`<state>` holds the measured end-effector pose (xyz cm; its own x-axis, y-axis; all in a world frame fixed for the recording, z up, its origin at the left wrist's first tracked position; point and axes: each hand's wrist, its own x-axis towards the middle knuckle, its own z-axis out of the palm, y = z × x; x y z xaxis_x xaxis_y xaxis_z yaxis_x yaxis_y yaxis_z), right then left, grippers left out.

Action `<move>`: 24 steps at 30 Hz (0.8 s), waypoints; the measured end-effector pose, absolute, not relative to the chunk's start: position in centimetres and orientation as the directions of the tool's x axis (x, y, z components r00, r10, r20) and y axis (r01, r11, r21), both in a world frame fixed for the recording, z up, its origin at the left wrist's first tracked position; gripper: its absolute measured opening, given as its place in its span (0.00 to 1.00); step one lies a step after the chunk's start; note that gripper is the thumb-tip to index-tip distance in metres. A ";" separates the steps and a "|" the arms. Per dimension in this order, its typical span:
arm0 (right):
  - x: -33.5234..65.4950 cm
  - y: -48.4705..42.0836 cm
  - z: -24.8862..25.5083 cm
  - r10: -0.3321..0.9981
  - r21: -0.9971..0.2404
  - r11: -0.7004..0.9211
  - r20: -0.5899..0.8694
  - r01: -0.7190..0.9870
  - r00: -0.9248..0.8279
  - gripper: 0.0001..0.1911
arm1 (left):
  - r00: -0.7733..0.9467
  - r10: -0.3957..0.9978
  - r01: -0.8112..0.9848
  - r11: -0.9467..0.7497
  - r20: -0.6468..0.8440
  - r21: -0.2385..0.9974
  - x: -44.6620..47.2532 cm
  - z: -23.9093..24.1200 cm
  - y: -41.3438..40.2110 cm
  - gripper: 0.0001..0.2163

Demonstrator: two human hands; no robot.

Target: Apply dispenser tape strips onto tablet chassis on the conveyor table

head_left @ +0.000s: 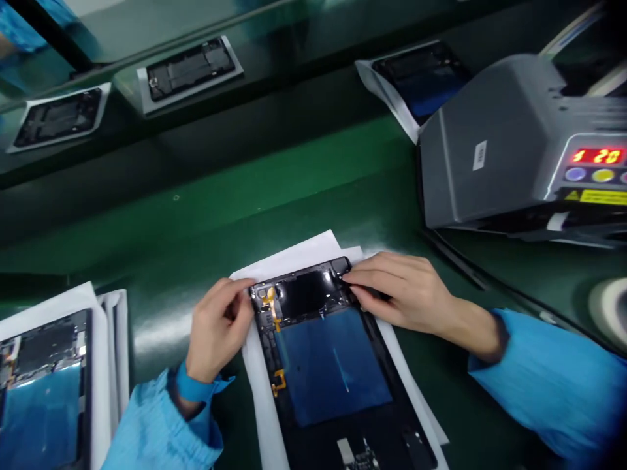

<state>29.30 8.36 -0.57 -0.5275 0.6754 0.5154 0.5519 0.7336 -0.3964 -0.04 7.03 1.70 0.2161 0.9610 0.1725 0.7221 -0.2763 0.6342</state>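
Observation:
An opened tablet (337, 372) lies on white sheets in front of me, its inside facing up. A blue film-covered battery fills its middle, with a black sheet (308, 294) above and orange flex cables (278, 382) at the left. My left hand (218, 323) grips the tablet's upper left edge between thumb and forefinger. At the upper right corner, my right hand (404, 290) has its thumb and fingers pinched together over the inner parts. Whatever sits between those right fingertips is too small or hidden to make out.
Another opened tablet (44, 391) rests on stacked white sheets at left. Several more units, one of them a tablet shell (191, 68), lie on a shelf behind. A grey machine (494, 143) with a red display and a cable stands at right, near a white roll (610, 307).

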 end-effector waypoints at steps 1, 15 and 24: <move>29.4 8.4 -0.6 0.679 -0.396 0.730 0.512 0.557 -0.527 0.07 | 0.184 0.958 0.726 -0.283 0.219 0.627 -0.1 1.9 7.1 0.09; 29.9 9.0 -1.0 0.633 -0.352 0.766 0.556 0.538 -0.538 0.09 | 0.255 0.938 0.790 -0.343 0.236 0.508 2.3 2.0 7.6 0.06; 36.7 6.0 2.8 0.509 0.102 0.568 0.737 0.817 -0.445 0.08 | 0.252 0.935 0.744 -0.353 0.251 0.568 1.8 1.8 7.4 0.07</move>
